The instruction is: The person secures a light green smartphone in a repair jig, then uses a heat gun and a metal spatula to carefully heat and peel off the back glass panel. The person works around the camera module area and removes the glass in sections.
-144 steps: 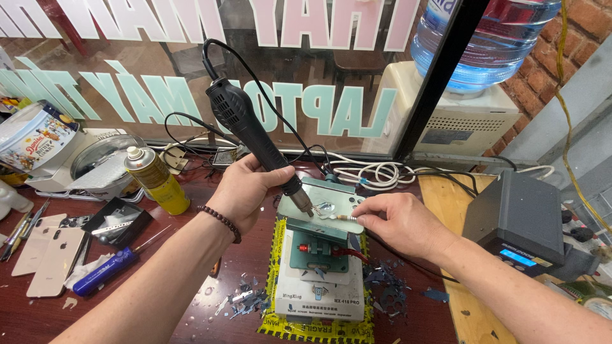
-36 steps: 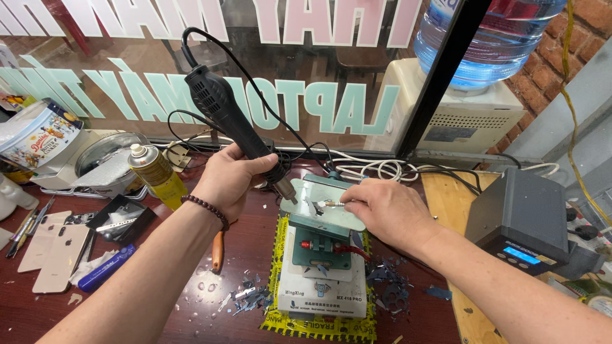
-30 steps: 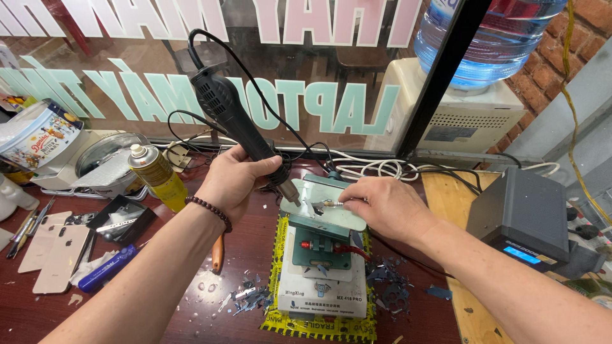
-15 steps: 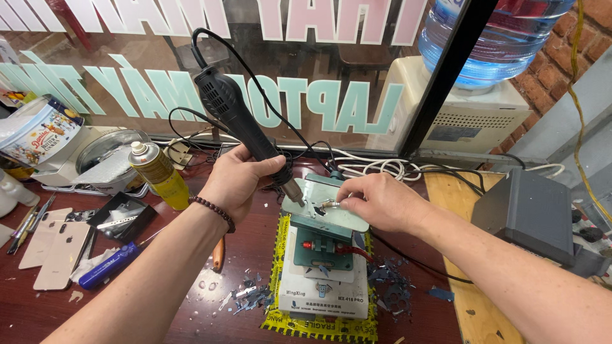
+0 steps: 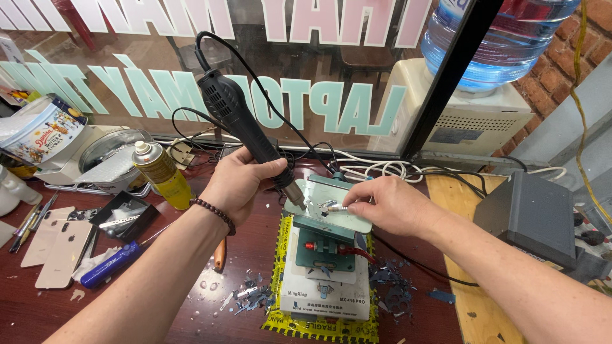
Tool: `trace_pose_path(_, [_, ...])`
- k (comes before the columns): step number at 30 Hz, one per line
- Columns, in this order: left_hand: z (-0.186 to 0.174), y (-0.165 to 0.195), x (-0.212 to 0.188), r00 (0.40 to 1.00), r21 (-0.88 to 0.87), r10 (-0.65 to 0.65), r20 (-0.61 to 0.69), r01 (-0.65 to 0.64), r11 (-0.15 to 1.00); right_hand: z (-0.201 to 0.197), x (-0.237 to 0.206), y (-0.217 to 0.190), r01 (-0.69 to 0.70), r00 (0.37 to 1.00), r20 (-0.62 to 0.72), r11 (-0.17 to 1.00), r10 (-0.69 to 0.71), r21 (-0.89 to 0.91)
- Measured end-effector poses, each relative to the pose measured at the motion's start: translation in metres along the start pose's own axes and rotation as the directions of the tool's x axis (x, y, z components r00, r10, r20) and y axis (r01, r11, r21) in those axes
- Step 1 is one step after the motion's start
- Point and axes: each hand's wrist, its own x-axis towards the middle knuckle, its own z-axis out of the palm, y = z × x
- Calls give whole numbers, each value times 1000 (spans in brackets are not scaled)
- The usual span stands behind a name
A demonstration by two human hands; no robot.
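Observation:
My left hand (image 5: 241, 183) grips a black hot-air gun (image 5: 237, 121) by its handle, with the metal nozzle angled down at a pale green plate (image 5: 333, 205) on top of a small fixture (image 5: 322, 271). My right hand (image 5: 387, 205) pinches thin metal tweezers (image 5: 334, 207) whose tips rest on the plate, close beside the nozzle. A small shiny part lies at the tweezer tips. The fixture stands on a yellow mat (image 5: 320, 327) on the dark red table (image 5: 191, 312). A beaded bracelet circles my left wrist.
A yellow spray can (image 5: 160, 174), a round tin (image 5: 41, 130), phone back covers (image 5: 54, 239) and a blue pen (image 5: 111, 264) lie at the left. A grey station box (image 5: 532, 216) sits right. Cables run behind, and a water bottle (image 5: 503, 38) stands beyond the glass. Scraps litter the table.
The hot-air gun has tilted and shifted slightly over the plate while the tweezers stay at the same spot. Both hands keep their grip.

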Motion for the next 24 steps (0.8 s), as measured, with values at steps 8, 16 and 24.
trace_pose_path(8, [11, 2, -3, 999, -7, -45, -16, 45, 999, 9, 1, 7, -131, 990, 76, 976, 119, 172])
trace_pose_path(16, [13, 3, 3, 1000, -34, -16, 10, 16, 999, 3, -15, 4, -15, 1000, -14, 999, 16, 50])
trace_pose_path(24, [-9, 1, -3, 999, -41, 1, -33, -3, 999, -5, -29, -18, -103, 959, -282, 966, 34, -237])
